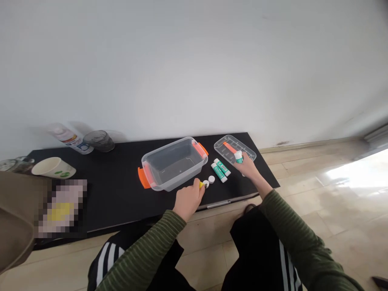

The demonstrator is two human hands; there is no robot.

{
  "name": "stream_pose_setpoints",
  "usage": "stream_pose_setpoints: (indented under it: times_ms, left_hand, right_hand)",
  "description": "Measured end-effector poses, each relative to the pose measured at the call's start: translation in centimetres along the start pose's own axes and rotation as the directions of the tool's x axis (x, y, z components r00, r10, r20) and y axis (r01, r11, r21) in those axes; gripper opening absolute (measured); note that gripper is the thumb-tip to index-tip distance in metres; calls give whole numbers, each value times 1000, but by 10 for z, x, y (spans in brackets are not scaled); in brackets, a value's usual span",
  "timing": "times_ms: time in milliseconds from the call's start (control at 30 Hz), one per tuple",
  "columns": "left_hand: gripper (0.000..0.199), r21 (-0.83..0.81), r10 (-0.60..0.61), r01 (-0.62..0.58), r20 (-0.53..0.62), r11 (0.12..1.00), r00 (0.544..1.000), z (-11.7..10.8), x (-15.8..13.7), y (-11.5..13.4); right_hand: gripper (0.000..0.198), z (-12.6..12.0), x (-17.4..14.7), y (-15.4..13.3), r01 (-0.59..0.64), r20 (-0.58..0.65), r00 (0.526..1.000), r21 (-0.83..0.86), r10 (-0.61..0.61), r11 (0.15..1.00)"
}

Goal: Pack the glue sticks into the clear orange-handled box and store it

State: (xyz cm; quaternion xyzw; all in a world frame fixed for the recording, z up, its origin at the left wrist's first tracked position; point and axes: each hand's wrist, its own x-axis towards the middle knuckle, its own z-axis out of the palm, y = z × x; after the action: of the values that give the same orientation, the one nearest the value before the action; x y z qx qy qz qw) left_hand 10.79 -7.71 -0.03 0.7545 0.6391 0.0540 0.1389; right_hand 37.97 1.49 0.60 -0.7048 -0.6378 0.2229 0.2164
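Observation:
My left hand (188,198) is closed on a small yellow object (201,184) with a dark tip, most of it hidden by the fingers. Its tip is close to a round white cap (206,184), and a second white cap (211,179) lies beside that one. In my right hand (249,166) is a green and white glue stick (239,157), held over the near edge of a clear plastic lid (251,153). Two more glue sticks (222,167) lie side by side on the table between my hands.
An open clear box (178,180) with orange clips stands mid-table. An orange strip (229,146) shows at the lid. Farther left are a paper cup (53,168), a dark glass (99,141) and a spray can (71,139). The black table (121,202) stands against a wall; someone's sleeve (18,218) is at left.

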Motion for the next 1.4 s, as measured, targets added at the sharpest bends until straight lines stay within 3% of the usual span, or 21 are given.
stream_pose_setpoints:
  times_ms: [100,233,433,633,733,867,1067,1167,1267,1400]
  left_hand:
    - [36,139,-31,19,85,990,996,17,9,1]
    - [36,163,-74,65,52,985,996,31,21,1]
    - [35,81,-116,114,17,990,993,41,28,5]
    - [58,-78,-59,56,-32,995,998,49,19,9]
    - [67,-62,-11,10,-26,998,1000,54,18,13]
    - [57,11,-7,7,-16,1000,1000,56,27,21]
    - [53,24,-12,14,-80,1000,997,53,50,31]
    - [55,24,-15,17,-91,1000,996,55,57,32]
    - [58,19,-16,17,-92,1000,996,55,59,31]
    - [60,14,-12,13,-76,1000,997,49,55,25]
  right_hand:
    - [49,11,10,4,-18,29,999,-59,19,998]
    - [49,36,8,-4,59,80,996,-168,-46,984]
    - [59,61,10,-4,95,67,994,-230,-82,968]
    - [57,79,11,4,192,4,980,-287,-200,939]
    - [54,86,6,6,191,-32,977,-308,-211,932]
    - [53,93,-3,4,217,-61,969,-267,-241,939]
    - [53,87,-15,-10,367,-96,914,-224,-395,903]
    - [54,73,-21,-18,374,-64,912,-276,-405,885]
    - [59,52,-26,-18,296,-34,946,-311,-322,903]
    - [73,24,-32,-1,117,61,993,-343,-103,932]
